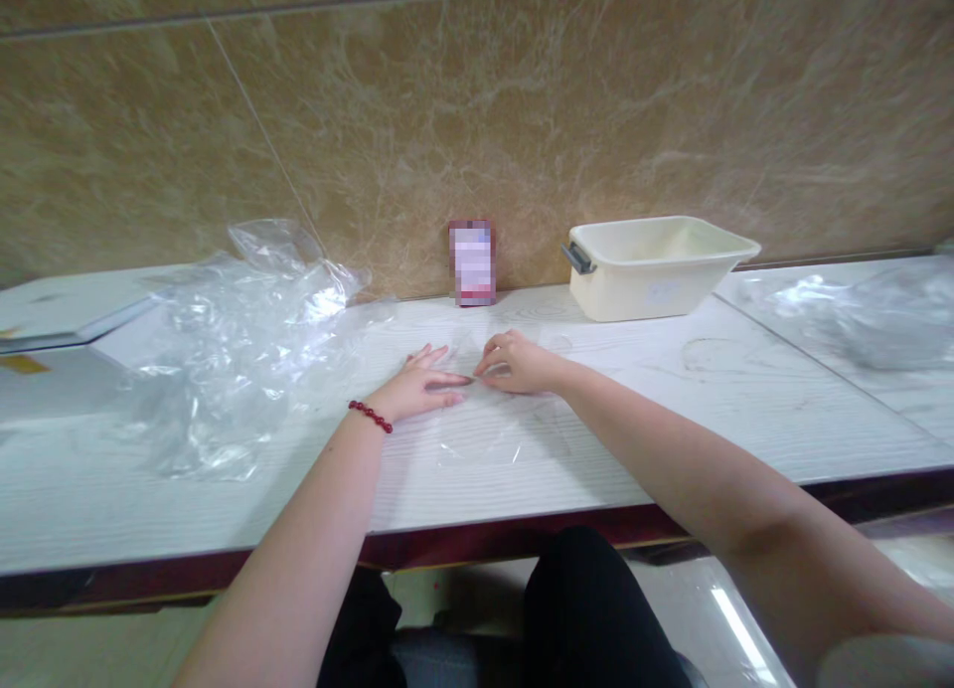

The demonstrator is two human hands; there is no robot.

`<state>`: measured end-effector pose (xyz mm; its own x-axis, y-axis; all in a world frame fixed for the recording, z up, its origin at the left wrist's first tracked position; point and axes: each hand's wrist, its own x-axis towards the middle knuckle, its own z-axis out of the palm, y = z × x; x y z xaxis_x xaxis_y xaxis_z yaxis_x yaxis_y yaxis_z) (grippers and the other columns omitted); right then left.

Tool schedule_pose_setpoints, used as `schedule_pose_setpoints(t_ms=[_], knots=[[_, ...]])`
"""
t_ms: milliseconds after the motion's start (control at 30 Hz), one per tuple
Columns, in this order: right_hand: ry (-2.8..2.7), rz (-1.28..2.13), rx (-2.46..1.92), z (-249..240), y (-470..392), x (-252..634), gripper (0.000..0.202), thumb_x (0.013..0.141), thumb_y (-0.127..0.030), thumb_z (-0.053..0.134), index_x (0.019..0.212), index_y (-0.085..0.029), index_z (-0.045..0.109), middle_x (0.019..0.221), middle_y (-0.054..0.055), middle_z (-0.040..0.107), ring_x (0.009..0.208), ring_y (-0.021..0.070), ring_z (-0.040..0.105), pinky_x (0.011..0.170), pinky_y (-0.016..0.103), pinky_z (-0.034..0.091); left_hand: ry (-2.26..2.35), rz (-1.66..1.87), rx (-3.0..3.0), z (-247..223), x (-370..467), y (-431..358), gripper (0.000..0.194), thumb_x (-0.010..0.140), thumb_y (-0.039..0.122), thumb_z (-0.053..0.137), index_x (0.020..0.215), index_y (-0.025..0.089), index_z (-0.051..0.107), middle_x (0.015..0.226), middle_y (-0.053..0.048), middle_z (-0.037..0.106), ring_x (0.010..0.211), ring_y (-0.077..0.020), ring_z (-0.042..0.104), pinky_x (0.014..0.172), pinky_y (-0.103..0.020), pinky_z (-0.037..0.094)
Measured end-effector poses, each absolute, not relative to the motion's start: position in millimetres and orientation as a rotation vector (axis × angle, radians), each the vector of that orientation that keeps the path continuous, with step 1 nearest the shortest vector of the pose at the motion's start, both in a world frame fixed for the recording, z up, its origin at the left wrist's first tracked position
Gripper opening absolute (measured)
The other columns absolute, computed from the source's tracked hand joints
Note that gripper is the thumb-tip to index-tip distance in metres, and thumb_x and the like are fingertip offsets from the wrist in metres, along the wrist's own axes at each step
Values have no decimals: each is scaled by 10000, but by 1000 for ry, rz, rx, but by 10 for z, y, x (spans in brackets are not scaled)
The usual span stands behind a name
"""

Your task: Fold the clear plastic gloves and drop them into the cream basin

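Note:
A clear plastic bag (507, 434) lies flat on the white wood-grain table (417, 489), its outline hard to make out. My left hand (421, 385) rests on the bag's left part with fingers spread, a red bead bracelet (371, 416) round the wrist. Close to its index fingertip, my right hand (518, 363) has thumb and fingers drawn together in a pinch at the plastic. What exactly sits between those fingertips is too small to tell.
A heap of crumpled clear plastic bags (231, 360) covers the table's left side, beside a white box (67, 320). Against the wall stand a red-edged card (472, 263) and a cream bin (641, 280) with a grey handle. More clear plastic (879, 315) lies far right.

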<state>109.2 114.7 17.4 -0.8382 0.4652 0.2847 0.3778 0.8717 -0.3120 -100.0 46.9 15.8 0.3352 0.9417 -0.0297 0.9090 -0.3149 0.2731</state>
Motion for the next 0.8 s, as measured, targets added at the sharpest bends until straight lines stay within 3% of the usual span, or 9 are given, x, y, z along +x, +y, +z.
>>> schedule_pose_setpoints(t_ms=[67, 233, 433, 600, 800], knots=[[-2755, 363, -660, 169, 1195, 1133, 268, 669, -407, 553, 883, -273, 644, 943, 58, 515, 901, 182, 452, 836, 324, 300, 1715, 67, 2326, 159, -998, 467, 526, 651, 631, 391, 1097, 367, 482, 1376, 22, 135, 1240, -298, 15, 966, -479, 36], [-2861, 385, -779, 197, 1312, 1228, 332, 631, -477, 566, 917, -320, 626, 960, 47, 521, 883, 184, 462, 819, 313, 316, 1735, -68, 2307, 149, -1038, 481, 604, 618, 674, 375, 1155, 397, 396, 1385, 15, 50, 1230, -325, -45, 947, -504, 0], [-2862, 353, -870, 302, 1444, 1389, 299, 662, -414, 551, 898, -254, 640, 856, 28, 572, 764, 126, 516, 730, 212, 357, 1721, -91, 2316, 136, -1058, 487, 648, 594, 696, 372, 1173, 405, 362, 1386, 2, 34, 1230, -324, -42, 946, -503, 13], [-2544, -8, -1648, 367, 1671, 1746, 303, 726, -366, 447, 908, -193, 615, 865, 62, 598, 771, 166, 539, 657, 230, 376, 1719, 10, 2331, 164, -1040, 470, 623, 668, 661, 303, 1226, 386, 277, 1379, -40, 101, 1242, -285, 26, 944, -507, 46], [-2688, 94, -1912, 477, 1622, 1857, 380, 681, -423, 485, 923, -158, 607, 934, 98, 600, 824, 212, 555, 662, 259, 405, 1731, 260, 2302, 169, -1010, 473, 550, 764, 571, 211, 1244, 312, 290, 1334, -55, 265, 1225, -231, 182, 957, -470, 111]])
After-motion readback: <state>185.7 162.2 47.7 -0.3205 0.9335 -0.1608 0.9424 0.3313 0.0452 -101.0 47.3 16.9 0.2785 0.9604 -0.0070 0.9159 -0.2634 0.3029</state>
